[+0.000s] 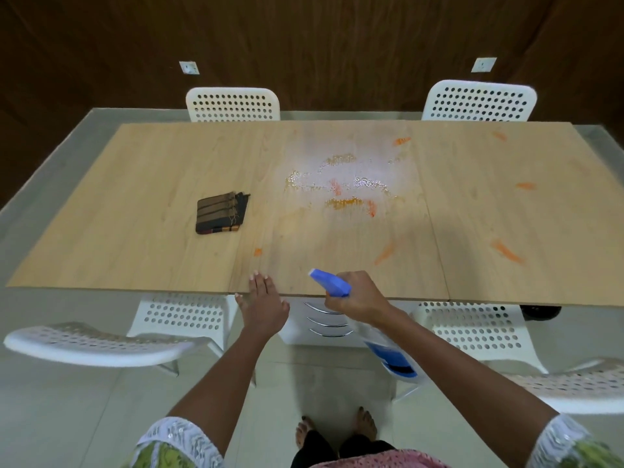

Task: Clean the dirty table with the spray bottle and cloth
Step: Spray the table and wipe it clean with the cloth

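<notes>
A long wooden table [141,204] carries orange smears, with a wet sprayed patch [341,180] in its middle. A folded dark striped cloth [221,213] lies left of the patch. My right hand [358,295] grips a spray bottle [332,283] with a blue nozzle at the near edge; the nozzle points toward the tabletop, and the bottle's clear body with blue liquid hangs below my wrist. My left hand [263,302] rests flat on the table's near edge, fingers straight.
White perforated chairs stand at the far side [233,104] [479,101] and the near side [101,342] [479,329]. More orange smears [508,251] mark the right part of the table. My bare feet [337,430] stand on a pale tiled floor.
</notes>
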